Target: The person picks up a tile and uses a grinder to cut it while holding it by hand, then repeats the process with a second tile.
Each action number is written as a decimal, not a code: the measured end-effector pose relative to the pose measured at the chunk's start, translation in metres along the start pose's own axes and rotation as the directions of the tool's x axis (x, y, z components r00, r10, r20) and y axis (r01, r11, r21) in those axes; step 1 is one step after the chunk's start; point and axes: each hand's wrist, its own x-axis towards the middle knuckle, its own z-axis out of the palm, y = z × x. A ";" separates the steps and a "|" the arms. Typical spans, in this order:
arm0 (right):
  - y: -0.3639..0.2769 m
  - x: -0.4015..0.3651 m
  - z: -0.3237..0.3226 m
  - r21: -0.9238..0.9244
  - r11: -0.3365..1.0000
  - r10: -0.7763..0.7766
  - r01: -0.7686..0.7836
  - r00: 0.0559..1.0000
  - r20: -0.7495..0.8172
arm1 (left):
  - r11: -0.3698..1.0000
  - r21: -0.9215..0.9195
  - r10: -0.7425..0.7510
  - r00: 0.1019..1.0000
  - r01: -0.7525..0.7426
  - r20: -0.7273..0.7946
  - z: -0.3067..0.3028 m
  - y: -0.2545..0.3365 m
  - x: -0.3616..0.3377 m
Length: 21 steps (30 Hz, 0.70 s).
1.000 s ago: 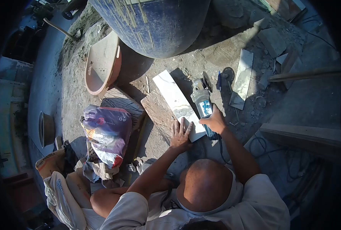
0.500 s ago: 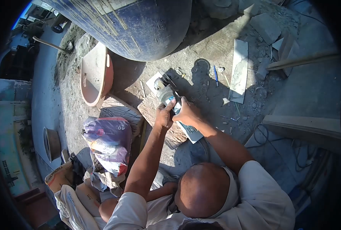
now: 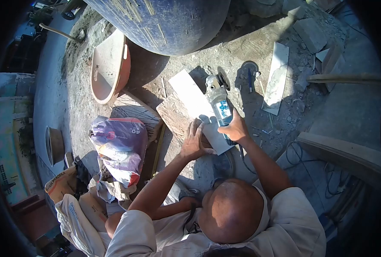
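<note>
My right hand [image 3: 234,127] is wrapped round the body of an angle grinder [image 3: 221,103], whose disc points up and away from me. The grinder is over the right edge of a long white tile [image 3: 185,87]. This tile lies slantwise across a rough wooden block [image 3: 172,112]. My left hand [image 3: 195,140] rests with its fingers spread on the tile's left edge, near its lower end. A cord runs down from the grinder's rear end.
A blue barrel [image 3: 169,30] stands ahead, with a pinkish basin [image 3: 109,70] to its left. A purple and white sack [image 3: 118,145] is at the left. Another tile strip [image 3: 277,79], a blue pen [image 3: 250,81] and rubble lie right. Planks [image 3: 345,150] are at far right.
My left hand has let go of the grinder and moved down onto the tile. The grinder has moved right in my right hand, uncovering more of the tile.
</note>
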 end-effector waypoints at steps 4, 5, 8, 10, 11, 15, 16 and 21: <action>-0.001 -0.002 -0.024 0.135 0.991 0.018 -0.010 0.998 -0.058 | 0.963 0.267 0.034 0.999 -0.036 0.012 0.052 0.000 -0.020; 0.007 0.001 -0.026 0.134 0.991 0.016 -0.009 0.999 -0.050 | 0.961 0.276 0.044 0.998 -0.027 -0.054 0.066 -0.001 -0.017; 0.024 0.008 -0.026 0.137 0.990 -0.020 0.034 0.994 -0.104 | 0.915 0.402 0.089 0.986 -0.026 -0.138 0.094 -0.005 -0.006; 0.021 0.007 -0.028 0.088 0.996 -0.006 0.014 0.997 -0.082 | 0.907 0.421 0.090 0.981 -0.009 -0.174 0.103 -0.001 -0.007; 0.019 0.008 -0.026 0.090 0.996 -0.010 0.018 0.997 -0.081 | 0.905 0.424 0.090 0.980 -0.007 -0.177 0.106 -0.001 -0.006; -0.011 0.005 -0.018 0.028 0.998 0.063 -0.062 0.997 -0.034 | 0.873 0.487 0.212 0.915 -0.019 -0.343 0.126 -0.002 -0.007; -0.014 0.006 -0.013 -0.007 0.999 0.049 -0.049 0.998 -0.026 | 0.885 0.465 0.176 0.933 -0.011 -0.315 0.129 0.001 -0.010; -0.023 0.028 0.018 -0.183 0.983 0.029 -0.033 0.999 -0.025 | 0.864 0.502 0.030 0.991 0.041 -0.134 0.107 0.017 -0.016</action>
